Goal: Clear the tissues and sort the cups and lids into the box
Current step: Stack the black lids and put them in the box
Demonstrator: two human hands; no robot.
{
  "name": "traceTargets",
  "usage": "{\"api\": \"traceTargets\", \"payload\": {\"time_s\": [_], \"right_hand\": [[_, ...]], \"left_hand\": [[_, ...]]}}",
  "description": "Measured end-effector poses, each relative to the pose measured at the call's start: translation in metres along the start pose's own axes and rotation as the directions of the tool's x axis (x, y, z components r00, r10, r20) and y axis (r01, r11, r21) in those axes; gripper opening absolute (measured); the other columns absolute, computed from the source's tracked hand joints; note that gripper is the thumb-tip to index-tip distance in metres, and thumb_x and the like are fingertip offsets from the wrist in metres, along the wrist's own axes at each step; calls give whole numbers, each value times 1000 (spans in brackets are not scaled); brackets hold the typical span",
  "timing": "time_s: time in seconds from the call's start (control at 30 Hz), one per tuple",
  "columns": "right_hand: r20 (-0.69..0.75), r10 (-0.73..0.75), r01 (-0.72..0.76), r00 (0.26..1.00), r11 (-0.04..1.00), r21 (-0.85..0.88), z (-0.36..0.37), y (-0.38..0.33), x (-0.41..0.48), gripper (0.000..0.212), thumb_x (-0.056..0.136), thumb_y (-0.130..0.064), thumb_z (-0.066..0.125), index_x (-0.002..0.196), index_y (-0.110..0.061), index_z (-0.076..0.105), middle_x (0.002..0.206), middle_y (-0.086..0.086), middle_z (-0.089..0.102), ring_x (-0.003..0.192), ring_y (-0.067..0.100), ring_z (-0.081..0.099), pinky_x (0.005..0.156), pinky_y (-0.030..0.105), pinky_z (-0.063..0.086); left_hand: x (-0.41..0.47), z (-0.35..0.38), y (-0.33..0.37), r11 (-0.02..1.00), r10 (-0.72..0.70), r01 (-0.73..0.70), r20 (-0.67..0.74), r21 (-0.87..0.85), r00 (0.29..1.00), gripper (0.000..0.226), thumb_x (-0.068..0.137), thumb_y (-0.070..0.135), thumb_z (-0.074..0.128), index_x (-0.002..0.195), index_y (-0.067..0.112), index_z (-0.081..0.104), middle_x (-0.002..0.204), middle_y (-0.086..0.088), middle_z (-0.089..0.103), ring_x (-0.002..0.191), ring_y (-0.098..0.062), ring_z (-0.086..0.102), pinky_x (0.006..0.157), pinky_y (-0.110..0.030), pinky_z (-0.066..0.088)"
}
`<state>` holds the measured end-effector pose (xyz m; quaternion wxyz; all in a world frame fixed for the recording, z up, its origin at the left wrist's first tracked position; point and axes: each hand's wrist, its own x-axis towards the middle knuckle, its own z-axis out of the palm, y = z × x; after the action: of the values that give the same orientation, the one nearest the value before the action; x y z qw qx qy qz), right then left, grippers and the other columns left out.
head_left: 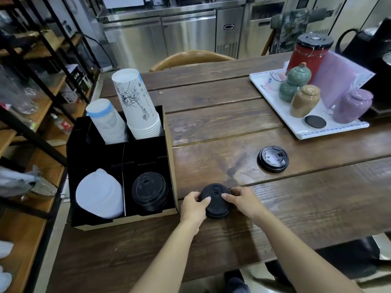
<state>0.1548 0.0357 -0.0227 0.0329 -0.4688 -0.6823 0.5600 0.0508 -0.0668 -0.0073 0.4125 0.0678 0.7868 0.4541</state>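
Note:
A small stack of black lids (216, 203) rests on the wooden table (232, 127) just right of the box. My left hand (193, 206) grips its left side and my right hand (243, 199) grips its right side, thumbs on top. The black divided box (171, 166) holds a tall stack of white paper cups (138, 106) and a shorter stack of white cups (105, 121) at the back, white lids (99, 193) front left, and black lids (150, 192) front right. Another black lid (273, 158) lies alone on the table to the right.
A white tray (275, 102) at the far right carries small ceramic jars, a red canister and a flat black disc. Wooden shelving stands on the left, close to the box. A chair back shows behind the table, with steel counters beyond.

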Motion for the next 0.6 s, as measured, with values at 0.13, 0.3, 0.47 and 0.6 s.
{"api": "traceTargets", "payload": {"time_s": [0.13,0.3,0.47,0.6], "right_hand": [[54,62,-66,997,994,83,1,-2,2,32,89,-23,61,114,-4,66,106,8,69,94,18,63,64,20,45],[14,105,-106,994,988,116,1,-1,8,35,85,-26,66,111,-4,60,110,10,65,103,24,60,82,32,47],[-9,86,-82,996,969,233,-7,-1,9,35,85,-23,67,112,-3,57,113,14,65,101,26,63,81,36,54],[-126,-11,44,992,963,264,-31,-13,10,34,84,-18,68,114,-2,60,114,14,65,102,24,62,79,28,51]], "left_hand": [[1,2,6,987,-123,127,41,-103,992,35,91,15,58,124,6,52,126,-9,53,102,-22,49,91,-43,51],[5,-2,14,948,-257,271,102,-168,961,38,87,9,64,123,2,52,133,-13,51,123,-29,46,97,-50,48],[6,3,21,937,-251,283,167,-206,953,30,86,10,64,113,10,52,113,-8,53,101,-23,50,90,-43,50],[7,16,37,949,-182,227,205,-220,962,24,84,11,67,105,9,56,110,-10,62,96,-23,59,83,-38,53]]}}
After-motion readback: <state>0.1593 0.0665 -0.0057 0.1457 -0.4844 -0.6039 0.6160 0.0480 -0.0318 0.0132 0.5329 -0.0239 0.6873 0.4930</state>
